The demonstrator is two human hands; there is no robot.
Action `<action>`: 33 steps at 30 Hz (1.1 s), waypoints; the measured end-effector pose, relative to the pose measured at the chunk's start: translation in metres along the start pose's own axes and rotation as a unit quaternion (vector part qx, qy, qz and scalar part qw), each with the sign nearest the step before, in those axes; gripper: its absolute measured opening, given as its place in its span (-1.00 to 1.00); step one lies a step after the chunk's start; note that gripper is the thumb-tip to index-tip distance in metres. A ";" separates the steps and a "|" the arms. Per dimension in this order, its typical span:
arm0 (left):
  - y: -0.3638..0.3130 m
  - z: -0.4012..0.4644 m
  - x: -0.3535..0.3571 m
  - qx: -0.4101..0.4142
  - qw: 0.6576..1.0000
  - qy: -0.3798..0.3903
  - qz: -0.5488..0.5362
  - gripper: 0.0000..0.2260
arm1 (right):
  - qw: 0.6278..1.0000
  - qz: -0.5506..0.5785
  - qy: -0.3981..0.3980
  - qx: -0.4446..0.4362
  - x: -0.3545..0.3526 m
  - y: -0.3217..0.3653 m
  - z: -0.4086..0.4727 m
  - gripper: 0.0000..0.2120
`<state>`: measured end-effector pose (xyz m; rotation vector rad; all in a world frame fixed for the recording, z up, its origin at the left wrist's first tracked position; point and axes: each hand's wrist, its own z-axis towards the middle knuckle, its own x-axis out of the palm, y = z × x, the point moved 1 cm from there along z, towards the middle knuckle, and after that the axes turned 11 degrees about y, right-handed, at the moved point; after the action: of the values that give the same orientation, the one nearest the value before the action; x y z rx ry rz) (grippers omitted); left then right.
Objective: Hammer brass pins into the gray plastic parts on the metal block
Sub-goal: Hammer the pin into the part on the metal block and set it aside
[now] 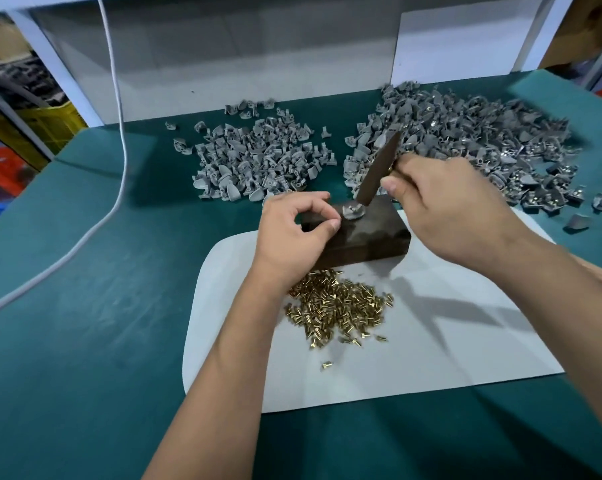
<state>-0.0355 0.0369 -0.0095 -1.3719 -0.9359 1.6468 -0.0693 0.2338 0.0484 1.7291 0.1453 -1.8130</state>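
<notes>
A dark metal block [362,237] stands on a white mat [448,341]. One gray plastic part [352,212] lies on the block's top. My right hand [448,209] grips a hammer, whose dark head [377,171] slants down with its lower end touching the part. At the block's left end rests my left hand [292,226], fingers loosely curled. Its thumb tip lies just left of the part and nothing shows between the fingers. Loose brass pins [337,306] are heaped on the mat in front of the block.
Two piles of gray plastic parts lie on the green table behind the block, a smaller left pile [258,157] and a wide right pile [483,140]. A white cable [119,133] runs down the left side. A white panel [223,57] closes off the back.
</notes>
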 end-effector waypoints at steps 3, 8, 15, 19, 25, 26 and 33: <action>-0.001 0.001 0.000 0.011 1.000 -0.001 0.018 -0.86 | 1.000 0.009 -0.013 -0.027 -0.007 0.003 0.002 -0.79; -0.005 0.000 0.001 0.025 0.997 -0.060 0.035 -0.86 | 0.999 0.009 -0.023 -0.030 -0.010 -0.005 0.008 -0.76; -0.024 0.010 0.015 0.059 0.982 -0.030 0.179 -0.74 | 0.998 0.042 -0.034 0.043 0.000 -0.021 0.008 -0.70; -0.028 0.016 0.028 0.061 0.968 -0.037 0.240 -0.78 | 0.997 0.042 -0.030 0.064 0.004 -0.019 0.008 -0.71; -0.019 0.009 0.015 0.078 0.974 -0.029 0.208 -0.77 | 0.997 0.047 -0.024 0.064 0.003 -0.018 0.008 -0.72; -0.018 0.006 0.012 0.080 0.975 -0.021 0.205 -0.71 | 0.997 0.047 -0.025 0.063 0.003 -0.017 0.008 -0.71; -0.013 0.005 0.000 0.066 0.984 -0.047 0.157 -0.87 | 0.998 0.052 -0.025 0.032 0.003 -0.007 0.006 -0.74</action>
<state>-0.0395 0.0418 0.0026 -1.4138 -0.6730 1.9873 -0.0775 0.2352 0.0440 1.6998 -0.0228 -1.8014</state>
